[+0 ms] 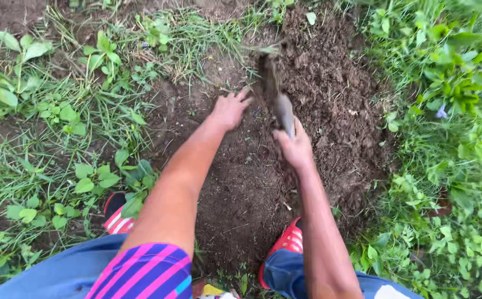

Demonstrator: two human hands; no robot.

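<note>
My right hand (pixel 295 146) grips the handle of a digging tool (pixel 277 91), a dark blade caked in soil that reaches forward into the loose brown earth (pixel 329 94). The blade is blurred, with its tip near the far edge of the dug patch. My left hand (pixel 229 109) lies palm down on the soil just left of the blade, fingers spread, holding nothing. Both forearms stretch forward from a striped pink and purple sleeve (pixel 147 271).
Grass and leafy weeds (pixel 63 116) border the dug patch on the left, and denser green plants (pixel 451 83) on the right. My feet in red and white sandals (pixel 288 243) stand at the near edge of the soil. Blue trousers (pixel 58 271) fill the bottom.
</note>
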